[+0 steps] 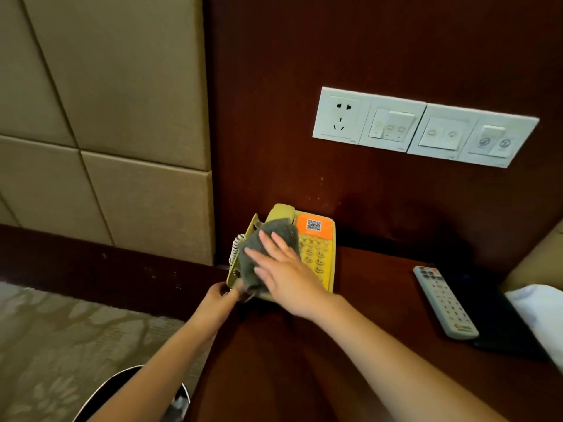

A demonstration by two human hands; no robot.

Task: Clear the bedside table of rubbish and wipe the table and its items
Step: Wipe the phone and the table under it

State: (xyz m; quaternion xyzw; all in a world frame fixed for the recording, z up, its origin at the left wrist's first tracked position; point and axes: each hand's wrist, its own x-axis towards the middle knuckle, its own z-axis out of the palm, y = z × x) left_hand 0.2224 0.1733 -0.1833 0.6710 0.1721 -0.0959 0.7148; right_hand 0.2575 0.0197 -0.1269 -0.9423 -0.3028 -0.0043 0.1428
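Note:
A yellow telephone (316, 254) with an orange QR sticker stands at the back left of the dark wooden bedside table (374, 315). A grey cloth (268, 236) lies over its handset. My right hand (286, 275) presses flat on the cloth, fingers spread. My left hand (221, 295) grips the phone's near left corner, where the coiled cord hangs. A white remote control (444, 303) lies on the table's right side, partly on a black folder (499, 324).
A white panel of sockets and switches (423, 127) is on the wooden wall above the table. A bin with a black rim (128, 391) stands on the patterned carpet at lower left. White bedding (539, 312) shows at the right edge.

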